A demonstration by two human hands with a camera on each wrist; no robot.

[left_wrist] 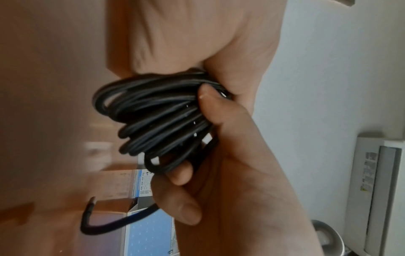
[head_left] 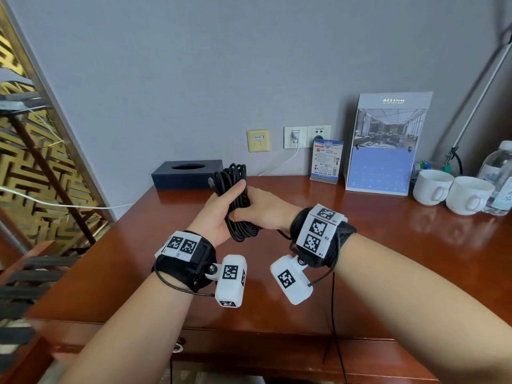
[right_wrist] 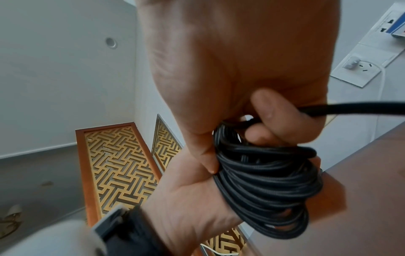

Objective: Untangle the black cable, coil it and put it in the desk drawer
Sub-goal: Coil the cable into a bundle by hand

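The black cable [head_left: 235, 195] is wound into a bundle of several loops, held upright above the wooden desk [head_left: 374, 245]. My left hand [head_left: 225, 202] grips the bundle from the left, thumb across its front. My right hand [head_left: 250, 214] grips it from the right, fingers curled round the strands. One plug end [head_left: 212, 183] sticks out at the upper left. In the left wrist view my left hand's fingers [left_wrist: 210, 110] wrap the loops [left_wrist: 157, 117], and a loose end [left_wrist: 87, 216] hangs below. In the right wrist view my right hand [right_wrist: 252, 121] pinches a strand [right_wrist: 350, 108] above the coil [right_wrist: 263, 181]. The drawer front [head_left: 249, 346] below the desk edge is shut.
A dark blue tissue box [head_left: 188, 174] stands at the back left. A small card [head_left: 327, 162], a calendar stand [head_left: 388, 145], two white cups [head_left: 432, 187] and a water bottle [head_left: 498, 173] line the back right. A white charger [head_left: 296, 135] is plugged into the wall. A gold lattice screen [head_left: 27, 151] stands left.
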